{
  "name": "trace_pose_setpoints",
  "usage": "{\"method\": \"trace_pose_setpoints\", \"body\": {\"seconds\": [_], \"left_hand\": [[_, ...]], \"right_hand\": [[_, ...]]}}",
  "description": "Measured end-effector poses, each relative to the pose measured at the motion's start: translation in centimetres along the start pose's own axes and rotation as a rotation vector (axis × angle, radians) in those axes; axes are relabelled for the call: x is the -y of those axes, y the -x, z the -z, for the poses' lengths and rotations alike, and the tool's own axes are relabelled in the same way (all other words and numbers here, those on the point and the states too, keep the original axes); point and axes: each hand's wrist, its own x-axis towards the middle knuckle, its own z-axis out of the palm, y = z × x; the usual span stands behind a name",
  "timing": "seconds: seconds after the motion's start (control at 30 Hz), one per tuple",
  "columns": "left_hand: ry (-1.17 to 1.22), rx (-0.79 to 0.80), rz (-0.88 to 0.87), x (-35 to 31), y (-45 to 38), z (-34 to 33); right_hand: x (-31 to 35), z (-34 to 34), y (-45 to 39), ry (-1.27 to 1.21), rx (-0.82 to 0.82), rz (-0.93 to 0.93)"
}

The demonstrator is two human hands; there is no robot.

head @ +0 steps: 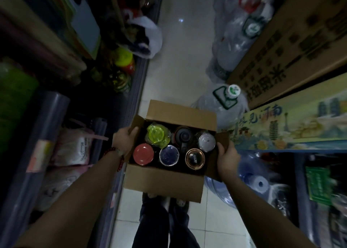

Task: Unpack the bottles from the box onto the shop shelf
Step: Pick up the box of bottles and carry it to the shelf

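While both the left hand (123,140) and right hand (228,158) grip the open box (163,180) by its sides, all six bottles (169,155) sit inside, so unpacking has not begun.

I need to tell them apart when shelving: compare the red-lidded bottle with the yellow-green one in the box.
The red-lidded bottle has a flat, plain lid; the yellow-green bottle has a translucent, crinkly plastic-wrapped top. Red sits in the near row, yellow-green in the far row. Both stand upright at the left end of the box.

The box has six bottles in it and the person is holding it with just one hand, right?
Not quite. The box does hold six bottles, but both hands grip it: the left hand on one side, the right hand on the other. The head view shows this.
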Motion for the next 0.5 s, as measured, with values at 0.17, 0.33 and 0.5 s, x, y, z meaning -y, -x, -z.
{"method": "trace_pose_setpoints", "body": {"seconds": [0.17, 0.33, 0.5], "left_hand": [[-0.017, 0.040, -0.096, -6.3, 3.3, 4.0], [-0.098, 0.131, -0.181, -10.7, 5.2, 6.4], [-0.191, 0.214, -0.277, -14.1, 7.0, 7.1]], "right_hand": [[2.9, 6.4, 3.6, -0.031, -0.066, -0.036], [4.2, 11.1, 7.6, -0.086, -0.133, -0.121], [4.3, 14.9, 12.1, -0.126, -0.230, -0.215]]}}
